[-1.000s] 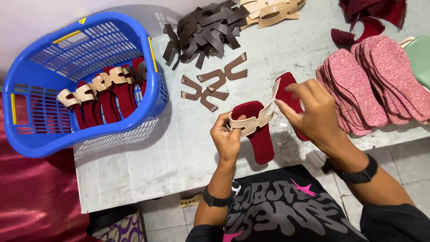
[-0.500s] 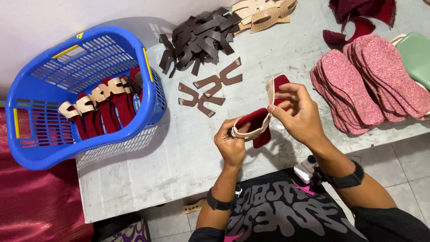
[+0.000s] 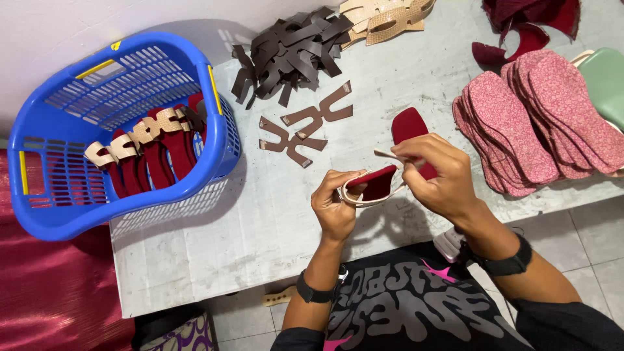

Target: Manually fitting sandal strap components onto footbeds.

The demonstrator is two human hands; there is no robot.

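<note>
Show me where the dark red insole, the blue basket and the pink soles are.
dark red insole (image 3: 408,125): head view, bare toe end.
blue basket (image 3: 224,140): head view, right rim.
pink soles (image 3: 504,127): head view, front sole's middle.

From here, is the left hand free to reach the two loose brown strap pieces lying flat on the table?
Probably not yet: the left hand grips the dark red insole; table path otherwise open to the brown strap pieces.

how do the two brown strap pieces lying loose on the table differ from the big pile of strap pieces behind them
The two brown strap pieces lie flat, spread out side by side, so each forked shape reads clearly; the pile of strap pieces is heaped and overlapping, its shapes tangled. The two look lighter reddish brown with pale tabs at the ends; the pile looks darker, greyish brown. The two sit nearer the person's hands. Both rest on the grey table.
</note>
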